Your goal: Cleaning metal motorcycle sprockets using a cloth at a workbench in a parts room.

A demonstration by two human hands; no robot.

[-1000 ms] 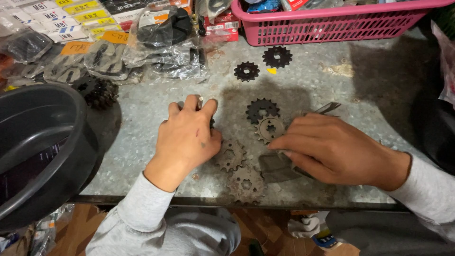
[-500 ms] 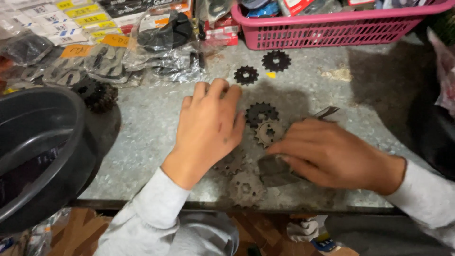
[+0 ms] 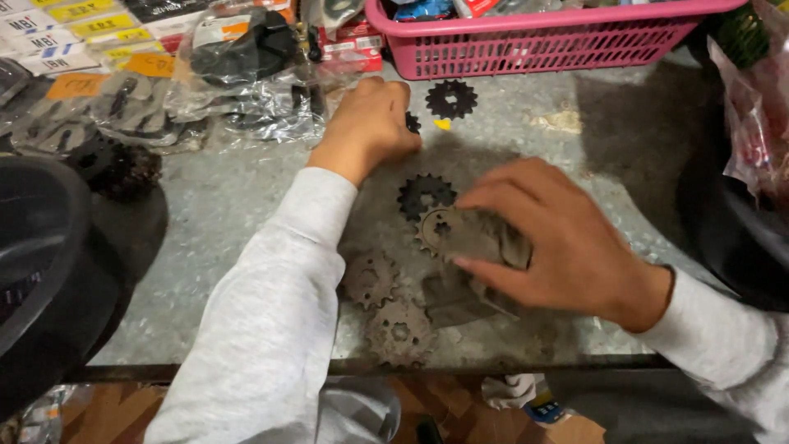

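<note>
Sprockets lie scattered on the mottled grey tabletop (image 3: pixel 246 189), and the head view, the only one, shows what has just changed. The left hand (image 3: pixel 368 123), which a moment ago rested close to the body near the middle cluster, has stretched far up the table and now closes loosely over a small black sprocket (image 3: pixel 412 123) just below the pink basket (image 3: pixel 526 49); only a few teeth peek out past the knuckles, so I cannot tell whether it is gripped or merely covered. A larger black sprocket (image 3: pixel 450 99) sits just beside it, untouched, with a small yellow scrap (image 3: pixel 443 124) near it. The right hand (image 3: pixel 549 238) has stayed over the middle group, its fingers curled around a dirty grey rag (image 3: pixel 485 238) pressed against a rusty sprocket (image 3: pixel 434 230). A dark sprocket (image 3: pixel 424 195) touches that one from above, and two more rusty sprockets (image 3: pixel 386 304) lie nearer the table edge. The reach suggests the far pieces are being drawn into the work.

Along the far left, clear plastic bags (image 3: pixel 238 82) hold dark parts. Behind them lie flat packets with yellow labels (image 3: pixel 90 16) and orange tags (image 3: pixel 74 85). Small red boxes (image 3: pixel 349 51) sit against the basket. A crinkled pinkish bag (image 3: pixel 752 123) hangs at the right, and a black tub (image 3: pixel 41 271) fills the left edge.
</note>
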